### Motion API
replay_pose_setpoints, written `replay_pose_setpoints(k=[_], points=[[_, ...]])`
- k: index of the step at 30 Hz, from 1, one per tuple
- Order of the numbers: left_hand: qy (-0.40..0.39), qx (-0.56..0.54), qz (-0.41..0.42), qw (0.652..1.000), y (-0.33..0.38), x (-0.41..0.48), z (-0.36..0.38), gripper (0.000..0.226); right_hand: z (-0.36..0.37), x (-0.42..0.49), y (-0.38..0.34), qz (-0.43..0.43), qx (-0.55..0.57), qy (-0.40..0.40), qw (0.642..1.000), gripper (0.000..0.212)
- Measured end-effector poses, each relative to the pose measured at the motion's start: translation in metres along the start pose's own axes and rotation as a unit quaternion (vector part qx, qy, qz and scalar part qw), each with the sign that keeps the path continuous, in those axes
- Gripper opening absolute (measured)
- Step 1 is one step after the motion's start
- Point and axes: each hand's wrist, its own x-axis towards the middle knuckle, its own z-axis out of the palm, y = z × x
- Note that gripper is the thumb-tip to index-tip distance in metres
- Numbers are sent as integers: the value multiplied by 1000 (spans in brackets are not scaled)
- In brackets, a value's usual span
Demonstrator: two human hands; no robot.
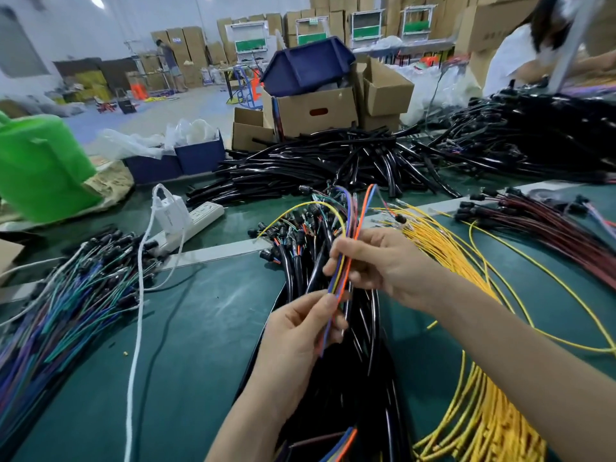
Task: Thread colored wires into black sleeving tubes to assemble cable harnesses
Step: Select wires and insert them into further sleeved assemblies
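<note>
Beyond the pinched wires [339,281], a cardboard box [310,112] holds a bin [306,66] — blue.

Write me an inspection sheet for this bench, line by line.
Surface: green mat, largely covered by wire piles.
Job's things: colored wires held upright; black sleeving tubes heaped behind; yellow wires at right; sleeved harnesses under the hands.
Clutter: green bag at left; cardboard boxes and a blue bin behind.
Grippers: left hand and right hand both pinch the colored wires.
Cables: white cord running from a charger on a power strip.
Surroundings: stacked cartons; another person at far right.
</note>
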Motion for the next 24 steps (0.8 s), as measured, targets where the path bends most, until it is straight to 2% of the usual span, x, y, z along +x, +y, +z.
replay_pose_setpoints(k=[5,7,11,14,18,24], points=[[111,46,82,989,0,5,-9,19,-1,0,4,-70,14,82,994,8],[127,62,93,986,0,5,-9,17,0,-3,8,-67,18,81,994,4],[128,77,94,984,3,2,-8,18,0,-6,14,-56,57,63,995,12],[126,28,76,989,7,2,-9,19,-3,-5,12,-78,92,83,989,10],[162,-68,42,984,12,3,-7,9,-9,-5,10,-93,114,111,983,12],[152,-180,-13,972,20,2,-4,16,-13,-3,15,-96,130,137,977,11]])
